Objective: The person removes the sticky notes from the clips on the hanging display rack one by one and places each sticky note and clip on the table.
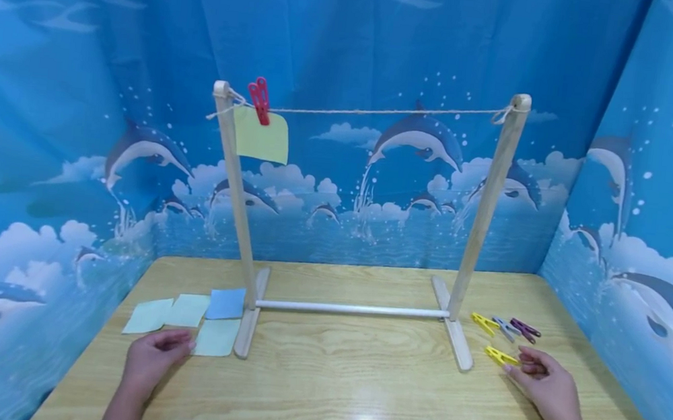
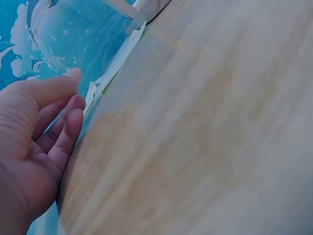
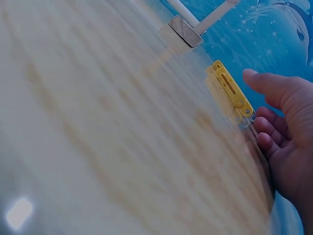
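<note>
My left hand point(image 1: 155, 355) rests low over the table by a pale green paper note point(image 1: 217, 338), its fingertips right at the note's left edge. Its fingers are loosely bent, and nothing shows between them in the left wrist view. Two more pale green notes point(image 1: 148, 316) and a blue note point(image 1: 226, 303) lie just beyond. On the other side, my right hand point(image 1: 547, 386) reaches to a yellow clothespin point(image 1: 501, 356) lying on the table. Thumb and fingers stand apart near its close end. Past it lie another yellow clothespin point(image 1: 484, 324), a grey one point(image 1: 505, 329) and a purple one point(image 1: 525, 330).
A wooden frame point(image 1: 481, 210) stands mid-table, with a string point(image 1: 370, 112) tied between its posts. At the string's left end a red clothespin point(image 1: 260, 101) holds a yellow-green note point(image 1: 261, 138). Blue dolphin-print curtains point(image 1: 341, 35) enclose the table's back and sides.
</note>
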